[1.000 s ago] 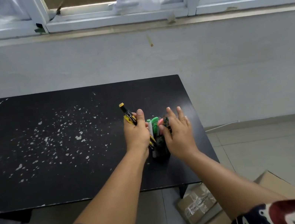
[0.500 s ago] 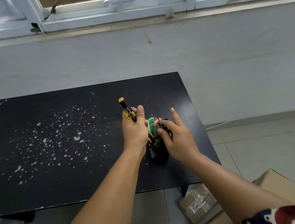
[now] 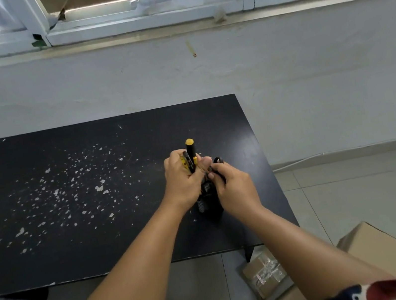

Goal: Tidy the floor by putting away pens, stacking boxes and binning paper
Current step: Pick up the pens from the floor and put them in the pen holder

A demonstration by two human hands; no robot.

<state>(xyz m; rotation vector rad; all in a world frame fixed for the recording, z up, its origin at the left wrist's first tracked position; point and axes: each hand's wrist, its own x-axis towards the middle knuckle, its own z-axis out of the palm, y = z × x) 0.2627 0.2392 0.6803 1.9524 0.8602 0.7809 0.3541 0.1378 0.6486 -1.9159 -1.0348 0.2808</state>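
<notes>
On the black table [image 3: 78, 222], near its right edge, the left hand [image 3: 183, 178] is gripping light, stiff, slippery pens [image 3: 191, 156] by the middle, while the right hand [image 3: 234, 185] is pinching something black above the holder [image 3: 208, 201].

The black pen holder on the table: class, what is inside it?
Little shows. Both hands cover the pen holder; only dark shapes sit at its mouth. The left hand grips yellow-and-black pens above it.

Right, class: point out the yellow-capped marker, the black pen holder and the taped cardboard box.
yellow-capped marker [image 3: 190, 151], head view, on its black barrel
black pen holder [image 3: 210, 206], head view, on its mesh wall
taped cardboard box [image 3: 264, 276], head view, on its taped top
</notes>
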